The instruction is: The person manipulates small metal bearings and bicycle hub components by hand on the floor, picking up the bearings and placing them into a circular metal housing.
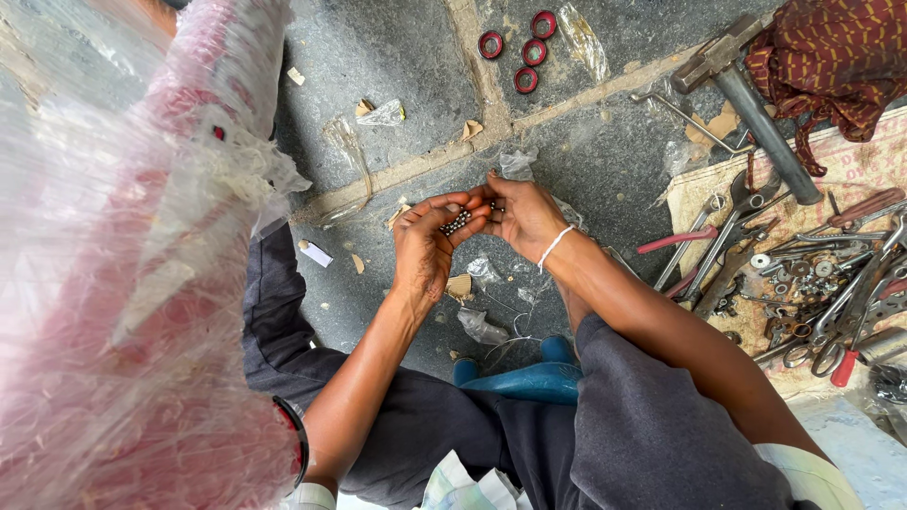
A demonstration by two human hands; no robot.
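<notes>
My left hand (425, 247) is cupped palm up and holds several small steel balls (456, 222) against its fingers. My right hand (525, 217), with a white band on the wrist, meets it fingertip to fingertip and pinches a ball at the edge of the pile. Both hands hover over the grey stone floor (397, 57) in front of my knees. Three red and black rings (525, 49) lie on the floor further ahead.
A pile of spanners, pliers and small parts (803, 283) lies on a cloth at the right. A hammer (746, 94) and patterned red fabric (831, 57) are beyond it. A plastic-wrapped pink object (123, 264) fills the left. Plastic scraps litter the floor; a blue sandal (529, 378) is below.
</notes>
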